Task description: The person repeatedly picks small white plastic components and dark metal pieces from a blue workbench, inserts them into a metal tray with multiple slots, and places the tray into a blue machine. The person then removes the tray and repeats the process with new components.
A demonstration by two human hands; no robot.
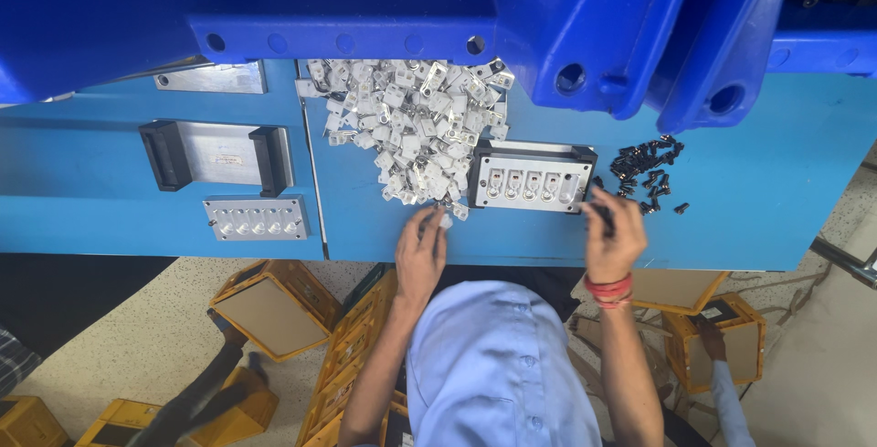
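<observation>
Glossy blue plastic bins (585, 36), shiny metal brackets (411, 127), brushed metal jig (530, 178), matt black screws (644, 168)

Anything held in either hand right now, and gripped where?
Left hand pinches a small white metal part at its edge, by the pile. Right hand grips something small and dark at the fixture corner; what it is, and where it is gripped, cannot be told.

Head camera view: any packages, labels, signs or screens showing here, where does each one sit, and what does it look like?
Yellow crates: floor under the bench, boxy, tan panels.
Small label: on the metal plate at left, pale, tiny.
No screens or signs.
</observation>
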